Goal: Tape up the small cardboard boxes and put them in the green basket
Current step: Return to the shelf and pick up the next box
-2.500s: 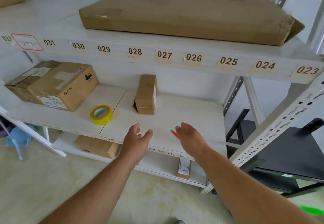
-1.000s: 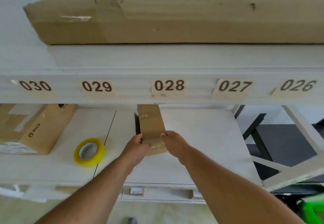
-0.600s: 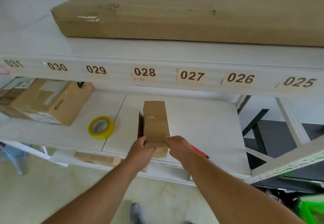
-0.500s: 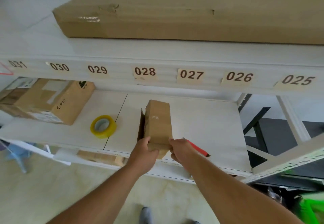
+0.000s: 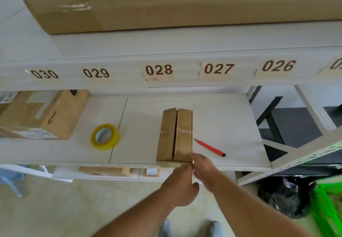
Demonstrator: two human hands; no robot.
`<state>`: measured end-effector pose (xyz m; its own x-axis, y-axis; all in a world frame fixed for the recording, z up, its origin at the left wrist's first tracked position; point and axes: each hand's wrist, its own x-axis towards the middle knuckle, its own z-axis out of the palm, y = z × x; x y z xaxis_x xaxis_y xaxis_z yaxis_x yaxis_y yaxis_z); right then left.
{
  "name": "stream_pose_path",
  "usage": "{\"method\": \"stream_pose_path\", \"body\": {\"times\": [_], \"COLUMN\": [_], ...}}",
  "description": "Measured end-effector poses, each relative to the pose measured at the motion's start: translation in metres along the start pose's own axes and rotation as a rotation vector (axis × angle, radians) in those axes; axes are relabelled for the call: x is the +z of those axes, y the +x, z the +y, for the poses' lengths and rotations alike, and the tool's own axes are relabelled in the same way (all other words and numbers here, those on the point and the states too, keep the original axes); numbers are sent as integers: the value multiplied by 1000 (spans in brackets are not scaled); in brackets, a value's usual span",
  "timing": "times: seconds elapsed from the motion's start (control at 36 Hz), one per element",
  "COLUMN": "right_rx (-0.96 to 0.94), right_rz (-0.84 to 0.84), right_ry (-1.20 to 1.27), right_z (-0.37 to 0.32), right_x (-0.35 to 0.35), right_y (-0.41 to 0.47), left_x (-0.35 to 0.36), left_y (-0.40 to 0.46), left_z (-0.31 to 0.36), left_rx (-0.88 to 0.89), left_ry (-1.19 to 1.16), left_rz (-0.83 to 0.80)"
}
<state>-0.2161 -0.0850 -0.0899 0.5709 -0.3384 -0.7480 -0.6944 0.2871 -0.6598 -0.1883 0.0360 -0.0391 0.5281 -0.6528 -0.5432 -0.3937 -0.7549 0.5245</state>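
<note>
Box (image 5: 174,134) lies flat at the front edge of the shelf (image 5: 222,110), flap seam up and untaped. Tape roll (image 5: 105,137) sits to its left, red cutter (image 5: 210,147) just right. Taping and basket (image 5: 327,203) steps remain. Left hand (image 5: 180,186) and right hand (image 5: 204,168) meet at the box's near end; fingers mostly hidden, grip unclear. Basket cut off at frame corner.

The white shelf (image 5: 222,118) carries a small box (image 5: 175,134) at its front edge, a red cutter (image 5: 210,147) just right of it, a yellow tape roll (image 5: 105,137) left, and a bigger box (image 5: 44,114) at the left end.
</note>
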Motion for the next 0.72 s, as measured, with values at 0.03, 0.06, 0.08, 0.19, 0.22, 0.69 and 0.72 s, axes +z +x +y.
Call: {"method": "stream_pose_path", "body": {"times": [0.03,0.06,0.08,0.19,0.22,0.69,0.72], "right_rx": [-21,-30,-44,-94,-106,-153,-155], "right_rz": [10,27,60,214,218,281,301], "right_ry": [-34,-72,-118,-318,-329,-688,-652], "right_z": [0,2,2,1,-1,-20,-25], "right_x": [-1,-2,-4,-9,-7,29,30], "right_y": [1,2,3,9,9,-2,4], "left_x": [-2,-6,-12,-43,-49,-42,-47], "left_y": [1,1,2,21,28,43,48], "left_z": [-2,-4,-7,-30,-38,-98,-99], "left_rx": [18,35,40,-13,-21,-1,-11], "left_ry": [-17,-40,-72,-68,-20,28,0], "left_rz": [2,34,92,362,367,276,305]}}
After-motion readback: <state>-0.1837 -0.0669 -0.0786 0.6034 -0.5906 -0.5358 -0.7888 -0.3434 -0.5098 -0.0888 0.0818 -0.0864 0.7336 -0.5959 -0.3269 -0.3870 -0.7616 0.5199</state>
